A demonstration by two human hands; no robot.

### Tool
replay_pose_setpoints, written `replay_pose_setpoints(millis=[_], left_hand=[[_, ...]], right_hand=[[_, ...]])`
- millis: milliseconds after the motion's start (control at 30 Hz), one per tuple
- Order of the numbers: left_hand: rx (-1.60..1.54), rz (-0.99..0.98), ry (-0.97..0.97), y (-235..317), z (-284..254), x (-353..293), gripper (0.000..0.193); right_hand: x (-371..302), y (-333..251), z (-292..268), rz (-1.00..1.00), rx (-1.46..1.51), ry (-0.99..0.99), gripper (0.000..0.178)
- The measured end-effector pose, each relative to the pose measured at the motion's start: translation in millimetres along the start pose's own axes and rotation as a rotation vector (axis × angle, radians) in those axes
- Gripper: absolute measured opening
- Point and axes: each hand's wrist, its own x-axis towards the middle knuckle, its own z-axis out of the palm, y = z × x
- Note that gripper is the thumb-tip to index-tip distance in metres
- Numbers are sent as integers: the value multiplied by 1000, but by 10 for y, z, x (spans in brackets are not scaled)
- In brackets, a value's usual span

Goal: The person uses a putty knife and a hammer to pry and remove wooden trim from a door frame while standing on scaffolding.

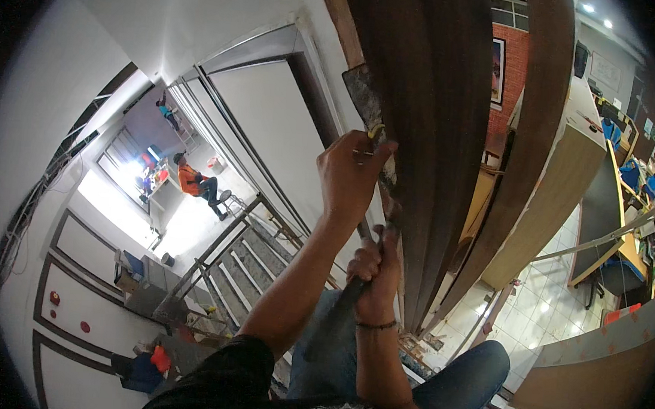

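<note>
My left hand (353, 172) is raised at the edge of a dark brown wooden panel (429, 136). Its fingers are pinched together beside a small yellow bit (378, 131); what they hold is largely hidden. Just above them, a flat dark grey piece (361, 94) lies along the panel's edge. Lower down, my right hand (376, 273) is closed round a long dark bar-like tool (329, 326), whose broad, blurred end slants down toward my lap. A thinner part of it rises above the fist toward my left hand. Its exact kind is unclear.
Slatted metal scaffolding (245, 267) stands at my left, by a white wall panel (269, 111). A person in orange (192, 181) sits further off; another is up a ladder (169, 112). A wood-faced box beam (549, 195) and cluttered desks (625, 245) are at right.
</note>
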Motion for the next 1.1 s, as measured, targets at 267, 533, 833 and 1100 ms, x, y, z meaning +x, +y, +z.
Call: replay_pose_setpoints(millis=[267,533,833,1100], left_hand=[[-9,25,53,-9,10,48,33],[-68,28,37,36,-14,75,33],[-90,-145,-32,258,-94,131,32],[-1,60,72,56,-68,224,28]], right_hand=[[-21,68,68,-7,-146,4,21],[8,124,259,0,-123,26,20],[-49,228,318,-29,-285,105,23],[44,264,261,-27,-199,107,26]])
